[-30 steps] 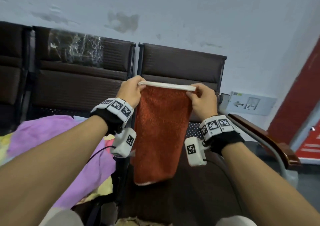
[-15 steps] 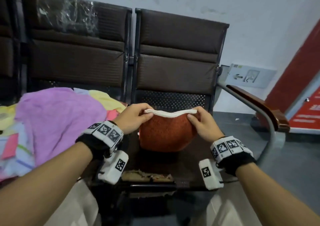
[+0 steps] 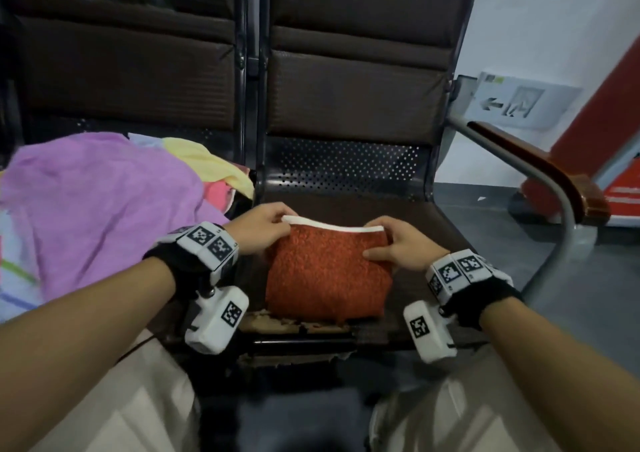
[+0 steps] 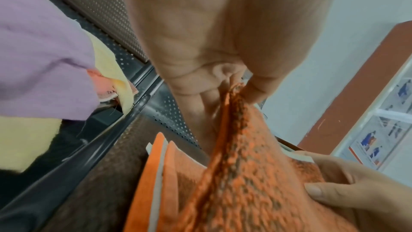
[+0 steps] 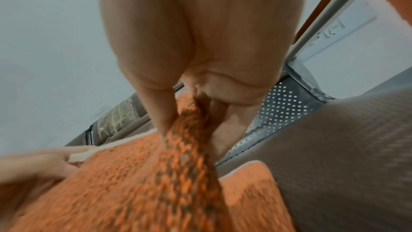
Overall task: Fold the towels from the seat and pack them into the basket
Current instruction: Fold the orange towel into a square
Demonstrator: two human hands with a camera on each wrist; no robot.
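Brown seat [image 3: 433, 243], centre of frame: it carries your work. Heap of towels [image 3: 97, 209], purple uppermost, left of frame on the neighbouring seat. Orange towel [image 3: 325, 278], white-edged, lies doubled over on the seat, lower centre. Your left hand [image 3: 259, 226] pinches its upper left corner; your right hand [image 3: 405, 247] pinches the upper right corner, thumb on top.

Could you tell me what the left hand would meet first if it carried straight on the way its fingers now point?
Probably the perforated metal back panel of the seat: the left hand, pinching the orange towel by its white edge, points forward over bare seat toward it. Depth is uncertain.
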